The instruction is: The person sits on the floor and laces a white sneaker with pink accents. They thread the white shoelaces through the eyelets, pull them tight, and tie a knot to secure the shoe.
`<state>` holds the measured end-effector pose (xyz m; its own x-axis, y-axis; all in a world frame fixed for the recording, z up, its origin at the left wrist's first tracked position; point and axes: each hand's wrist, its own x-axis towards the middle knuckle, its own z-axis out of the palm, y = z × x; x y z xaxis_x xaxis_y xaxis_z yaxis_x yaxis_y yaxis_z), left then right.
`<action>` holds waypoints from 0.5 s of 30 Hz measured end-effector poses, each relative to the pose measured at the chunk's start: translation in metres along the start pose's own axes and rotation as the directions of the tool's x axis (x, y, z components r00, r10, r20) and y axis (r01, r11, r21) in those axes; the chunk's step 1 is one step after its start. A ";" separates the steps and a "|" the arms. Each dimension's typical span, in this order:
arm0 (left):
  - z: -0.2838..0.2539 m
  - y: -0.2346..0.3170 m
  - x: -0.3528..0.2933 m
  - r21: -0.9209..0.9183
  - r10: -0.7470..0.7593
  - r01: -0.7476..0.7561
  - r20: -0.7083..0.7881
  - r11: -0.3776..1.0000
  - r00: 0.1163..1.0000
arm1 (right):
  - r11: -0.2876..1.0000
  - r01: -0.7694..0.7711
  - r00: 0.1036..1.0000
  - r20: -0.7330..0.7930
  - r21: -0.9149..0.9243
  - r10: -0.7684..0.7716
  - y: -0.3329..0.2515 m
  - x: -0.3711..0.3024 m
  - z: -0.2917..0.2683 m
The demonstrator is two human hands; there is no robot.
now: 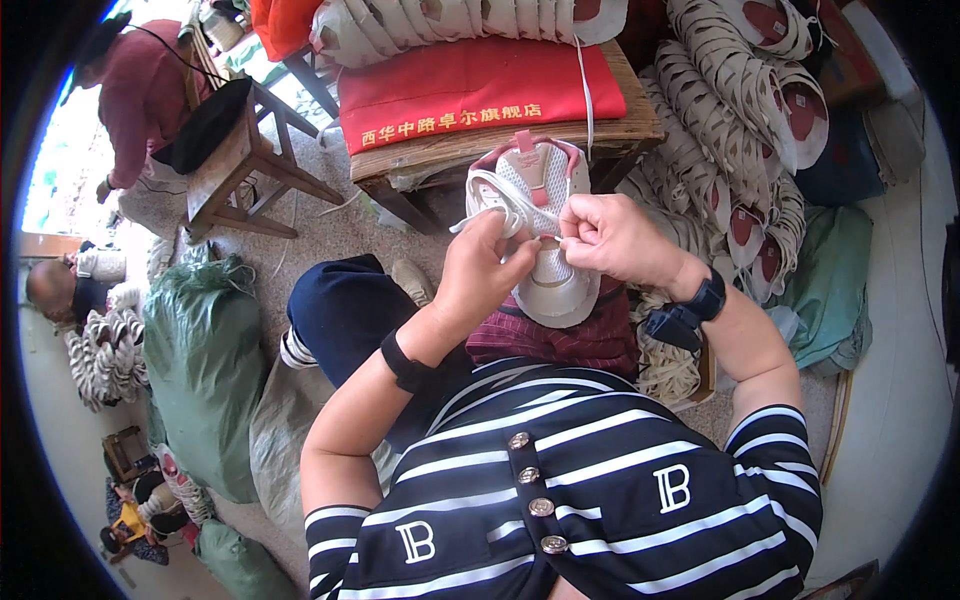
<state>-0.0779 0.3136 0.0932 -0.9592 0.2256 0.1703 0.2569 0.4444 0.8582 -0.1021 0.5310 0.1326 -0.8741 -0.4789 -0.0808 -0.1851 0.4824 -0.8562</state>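
A white mesh sneaker [557, 300] with pink and red trim rests toe toward me on a dark red striped cloth [560, 342] over my lap. My left hand [487, 262] is closed at the left of its lacing, thumb and finger pinching the white shoelace [500, 180]. From the right, my right hand [612, 238] also pinches lace at the eyelets, its fingers curled. A short bit of lace shows between the two hands. Loose lace loops over the sneaker's left side, above my left hand. My fingers cover part of the eyelets.
Ahead stands a wooden stool [400, 168] with a red cloth [480, 85] and a row of white shoe uppers [440, 32]. More stacked uppers [715, 90] lie at right, above a box of laces [668, 372]. Green sacks [200, 360] and another person [145, 95] are at left.
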 end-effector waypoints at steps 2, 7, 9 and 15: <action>0.002 0.003 0.001 -0.061 -0.060 0.061 0.020 0.996 0.998 | 0.999 -0.016 0.996 0.091 0.035 0.013 0.001 0.003 -0.009; 0.008 -0.004 0.002 -0.081 -0.091 0.093 0.024 0.992 0.996 | 0.995 -0.080 0.994 0.080 0.067 0.074 0.001 0.005 -0.008; 0.008 -0.009 0.003 -0.136 -0.145 0.151 0.055 0.979 0.988 | 0.999 -0.035 0.999 -0.015 -0.029 0.035 0.002 0.004 0.002; 0.010 -0.017 0.004 -0.095 -0.219 0.222 0.044 0.970 0.975 | 0.964 0.016 0.984 -0.170 -0.264 -0.062 -0.003 0.003 0.019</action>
<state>-0.0845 0.3154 0.0747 -0.9860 0.1610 -0.0434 0.0248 0.3992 0.9165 -0.0958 0.5143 0.1250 -0.9244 -0.3767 0.0605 -0.3108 0.6517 -0.6918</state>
